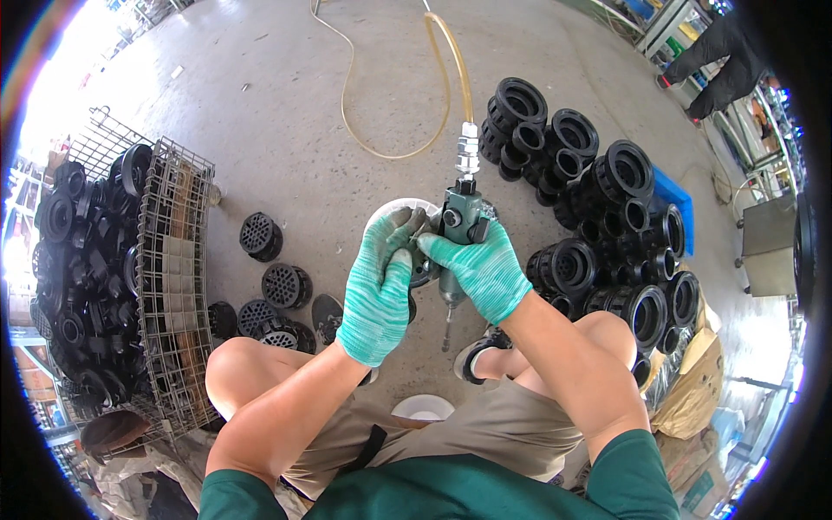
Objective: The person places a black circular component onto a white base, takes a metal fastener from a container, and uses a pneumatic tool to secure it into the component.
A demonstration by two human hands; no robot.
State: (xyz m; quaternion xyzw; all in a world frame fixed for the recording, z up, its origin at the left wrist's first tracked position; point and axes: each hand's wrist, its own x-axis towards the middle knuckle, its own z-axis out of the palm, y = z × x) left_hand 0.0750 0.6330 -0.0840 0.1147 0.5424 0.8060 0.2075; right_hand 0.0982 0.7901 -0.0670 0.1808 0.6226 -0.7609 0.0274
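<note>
My right hand (487,270), in a teal-striped glove, is closed around a dark green air-powered driver (459,212). Its bit points down toward my lap, and a metal coupling (468,149) joins its top to a yellowish hose (458,61). My left hand (379,290), gloved alike, has its fingers curled against the driver's left side. What those fingers hold is mostly hidden; a dark edge shows between the two hands. Beneath them part of a white round container (400,205) is visible.
Left stands a wire basket (173,251) heaped with black plastic parts (74,286). Black perforated round pieces (286,286) lie beside my left knee. On the right, black ribbed cylinders (626,173) are piled by a blue crate (674,204). Another person's legs (719,61) show far right.
</note>
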